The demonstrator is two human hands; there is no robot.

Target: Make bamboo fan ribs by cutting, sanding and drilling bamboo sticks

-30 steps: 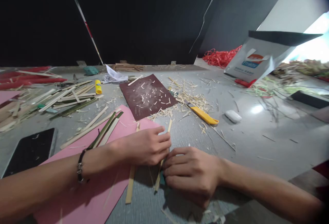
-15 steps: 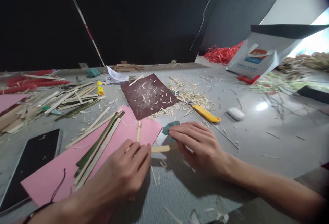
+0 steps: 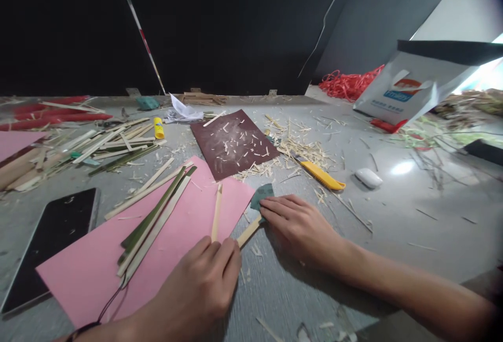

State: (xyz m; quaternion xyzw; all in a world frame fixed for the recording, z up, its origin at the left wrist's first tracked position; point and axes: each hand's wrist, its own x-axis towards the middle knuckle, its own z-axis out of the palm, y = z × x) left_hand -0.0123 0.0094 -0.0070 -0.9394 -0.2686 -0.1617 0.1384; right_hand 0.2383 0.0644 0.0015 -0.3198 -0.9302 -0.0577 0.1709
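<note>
My left hand (image 3: 204, 274) is closed on a pale bamboo strip (image 3: 248, 232) close to the table, by the edge of the pink paper (image 3: 173, 258). The far end of that strip runs under the fingers of my right hand (image 3: 302, 227), which press a dark green piece of sandpaper (image 3: 263, 193) against it. A second pale strip (image 3: 217, 208) rises from behind my left fingers over the pink paper; whether they hold it too is unclear. Green and pale strips (image 3: 159, 221) lie on the pink paper left of my hand.
A brown sheet (image 3: 236, 145) scattered with shavings lies ahead, with a yellow utility knife (image 3: 323, 175) and white earbud case (image 3: 368, 178) to its right. At left are a phone (image 3: 51, 247), a glue stick (image 3: 159, 128) and piled strips (image 3: 113, 145). A white bag (image 3: 412, 85) stands back right.
The strip between my hands has tilted, its right end now higher. My left hand has moved slightly down and right. More of the sandpaper shows above my right fingers, and the view has shifted slightly.
</note>
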